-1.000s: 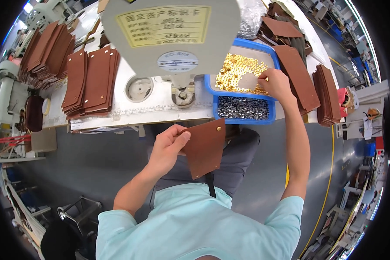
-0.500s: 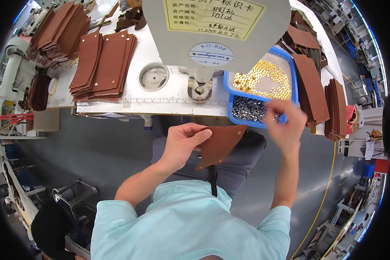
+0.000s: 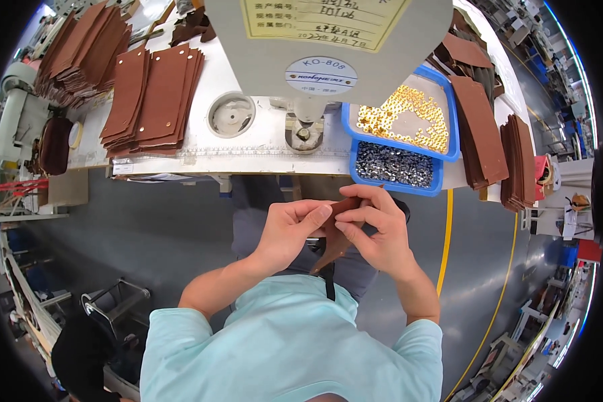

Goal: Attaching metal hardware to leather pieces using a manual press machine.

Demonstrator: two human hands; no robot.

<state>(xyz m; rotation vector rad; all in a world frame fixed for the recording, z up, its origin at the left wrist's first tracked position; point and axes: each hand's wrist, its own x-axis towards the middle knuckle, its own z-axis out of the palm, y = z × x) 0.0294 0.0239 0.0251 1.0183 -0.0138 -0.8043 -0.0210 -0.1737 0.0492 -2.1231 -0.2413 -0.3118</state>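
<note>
A brown leather piece (image 3: 333, 246) is held up off the table's front edge, over my lap, bent and seen nearly edge-on. My left hand (image 3: 285, 233) pinches its upper left edge between thumb and fingers. On the other side, my right hand (image 3: 382, 236) closes its thumb and fingertips on the leather's upper right part. Whether a small stud is also between those fingers is hidden. Beyond the hands stands a grey press machine (image 3: 308, 110) with a small metal die (image 3: 304, 135) below its head.
Right of the die, a blue tray (image 3: 454, 124) holds gold-coloured ring-like fasteners; a smaller blue tray (image 3: 396, 189) in front holds dark silver ones. Stacked leather pieces with studs (image 3: 159, 100) lie left, more leather panels (image 3: 477, 130) right. A round metal dish (image 3: 232, 115) is set in the white table (image 3: 201, 151).
My right hand has come from the tray of silver fasteners to the leather piece and closed on it. The leather has turned from facing up to nearly edge-on.
</note>
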